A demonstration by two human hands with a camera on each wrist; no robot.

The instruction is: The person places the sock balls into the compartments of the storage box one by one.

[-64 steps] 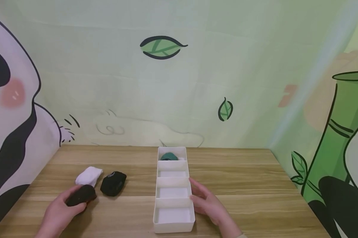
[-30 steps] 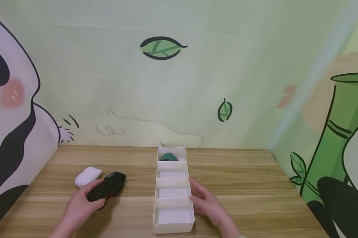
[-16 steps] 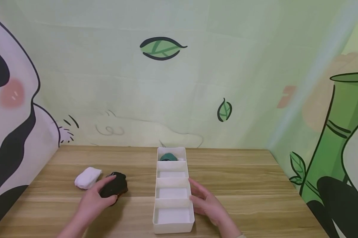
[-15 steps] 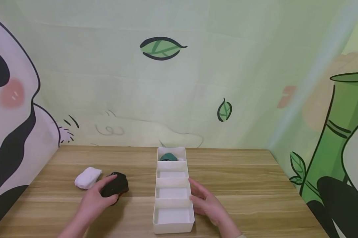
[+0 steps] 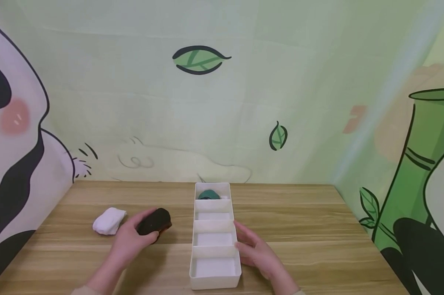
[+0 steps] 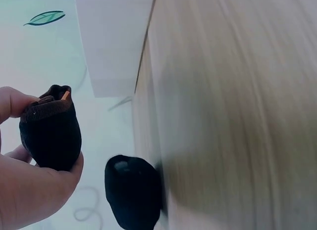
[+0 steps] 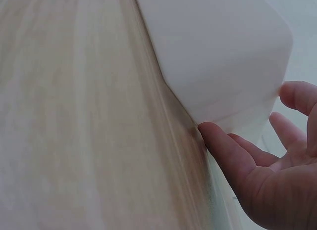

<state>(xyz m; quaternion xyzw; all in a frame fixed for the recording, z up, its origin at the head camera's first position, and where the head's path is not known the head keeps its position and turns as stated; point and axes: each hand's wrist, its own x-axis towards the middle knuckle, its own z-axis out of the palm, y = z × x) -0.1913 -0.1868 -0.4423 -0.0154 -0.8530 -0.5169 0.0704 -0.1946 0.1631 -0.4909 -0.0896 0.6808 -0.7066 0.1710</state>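
Observation:
My left hand (image 5: 127, 241) grips a rolled black sock (image 5: 153, 223), fingers on one side and thumb on the other. In the left wrist view, this black sock (image 6: 52, 133) shows an orange bit inside its folded cuff. Below it on the table lies a second black sock roll (image 6: 131, 193), hidden in the head view by the hand and held sock. Left of the hand sits a white sock roll (image 5: 109, 221). My right hand (image 5: 256, 250) rests its fingertips against the right side of a long white divided box (image 5: 215, 282), fingers fairly straight.
A teal rolled sock (image 5: 208, 194) lies in the box's far compartment, beside something whitish. The box stands on a wooden table (image 5: 299, 229) that ends at a printed cloth backdrop (image 5: 133, 102) with panda and bamboo drawings.
My left hand has carried the black sock rightward from beside the white roll, passing over the second black one towards the box. The right hand and box have stayed put.

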